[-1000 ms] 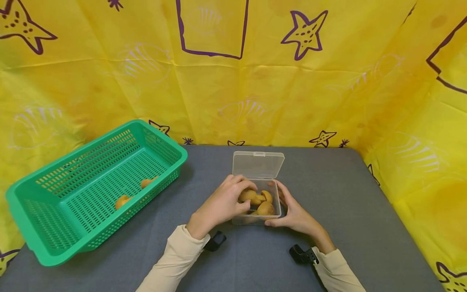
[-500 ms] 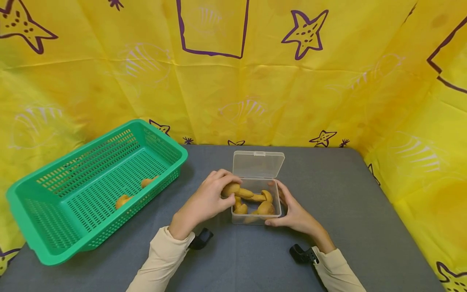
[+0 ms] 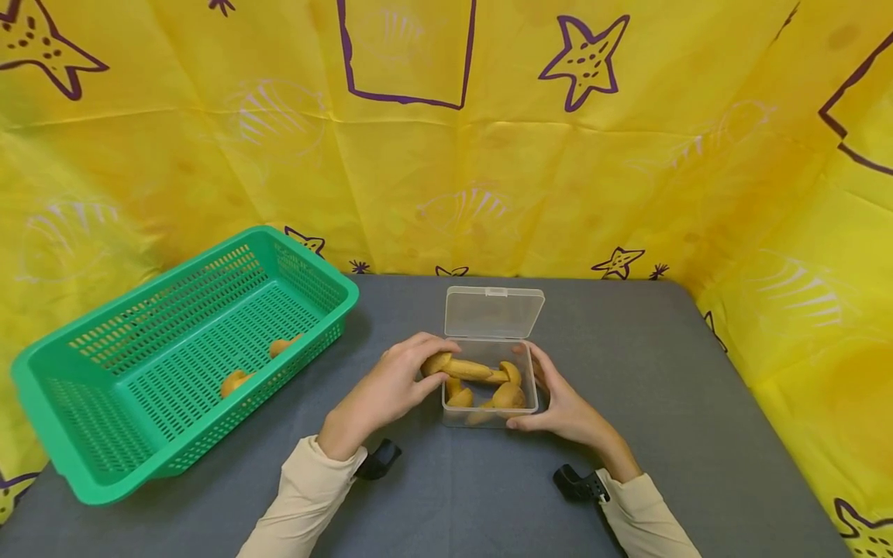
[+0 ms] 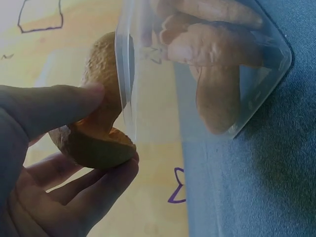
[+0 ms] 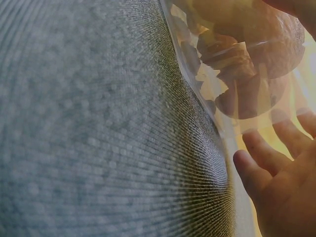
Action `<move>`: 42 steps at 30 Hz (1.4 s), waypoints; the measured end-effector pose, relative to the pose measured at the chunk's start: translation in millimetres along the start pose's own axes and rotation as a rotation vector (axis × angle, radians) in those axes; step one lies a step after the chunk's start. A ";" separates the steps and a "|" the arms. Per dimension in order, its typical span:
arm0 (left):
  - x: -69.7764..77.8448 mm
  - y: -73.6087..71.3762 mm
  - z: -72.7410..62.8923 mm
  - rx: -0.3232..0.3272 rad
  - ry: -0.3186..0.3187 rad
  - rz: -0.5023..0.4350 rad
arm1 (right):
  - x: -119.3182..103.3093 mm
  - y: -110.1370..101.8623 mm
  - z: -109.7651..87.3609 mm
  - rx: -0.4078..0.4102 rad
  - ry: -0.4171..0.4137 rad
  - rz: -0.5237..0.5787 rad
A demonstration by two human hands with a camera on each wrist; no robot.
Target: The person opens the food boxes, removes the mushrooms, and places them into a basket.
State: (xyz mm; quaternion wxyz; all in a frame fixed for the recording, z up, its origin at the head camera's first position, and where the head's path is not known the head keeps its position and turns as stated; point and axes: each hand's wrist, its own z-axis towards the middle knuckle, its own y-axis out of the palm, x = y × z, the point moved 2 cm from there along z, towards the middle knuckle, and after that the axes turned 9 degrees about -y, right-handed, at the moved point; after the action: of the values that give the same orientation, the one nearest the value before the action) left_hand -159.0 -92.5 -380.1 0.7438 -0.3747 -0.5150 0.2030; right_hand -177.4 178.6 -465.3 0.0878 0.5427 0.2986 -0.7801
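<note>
My left hand [image 3: 380, 391] pinches a tan mushroom [image 3: 469, 369] by its cap at the left rim of a clear plastic box [image 3: 455, 418]. The stem points right, over the box's inside. In the left wrist view, thumb and fingers press the mushroom [image 4: 94, 148] from two sides, beside the box wall. Several more mushrooms [image 3: 511, 396] lie inside the box, seen through its wall in both wrist views. My right hand [image 3: 568, 411] holds the box's right side, thumb at the front corner and fingers along the side. The hinged lid [image 3: 494, 313] stands raised at the back.
A green perforated plastic basket [image 3: 202, 341] stands at the left, with a mushroom [image 3: 234, 384] and another mushroom [image 3: 282, 346] near its front wall. Dark grey cloth covers the table [image 3: 642, 372]. A yellow patterned curtain [image 3: 446, 163] closes off the back and sides.
My left hand has drawn back left from inside the box, lifting the mushroom to the left rim, then lowered it slightly with the stem reaching further right. The right hand stays put.
</note>
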 end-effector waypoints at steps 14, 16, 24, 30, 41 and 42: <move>-15.7 -34.6 -19.1 0.121 -0.050 0.004 | -0.8 0.5 0.2 0.005 0.019 -0.003; -18.8 -42.2 -23.0 0.144 -0.058 0.014 | -0.6 0.6 -0.1 0.004 0.023 -0.002; -37.5 -70.7 -39.0 0.279 -0.062 0.045 | -0.8 0.3 0.0 0.000 0.030 -0.010; -50.2 -87.9 -50.1 0.394 -0.072 0.091 | -1.0 0.7 0.3 0.002 0.032 -0.004; -75.9 -108.9 -71.9 0.511 -0.188 0.117 | -0.6 0.8 0.5 0.000 0.025 0.010; -78.2 -110.2 -72.9 0.523 -0.197 0.116 | -0.8 0.8 0.4 0.001 0.026 0.009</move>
State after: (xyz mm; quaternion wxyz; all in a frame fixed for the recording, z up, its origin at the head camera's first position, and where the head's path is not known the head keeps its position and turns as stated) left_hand -131.6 -241.9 -357.4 0.7488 -0.1776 -0.4925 0.4065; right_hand -177.1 177.6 -464.8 0.0872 0.5541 0.2970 -0.7727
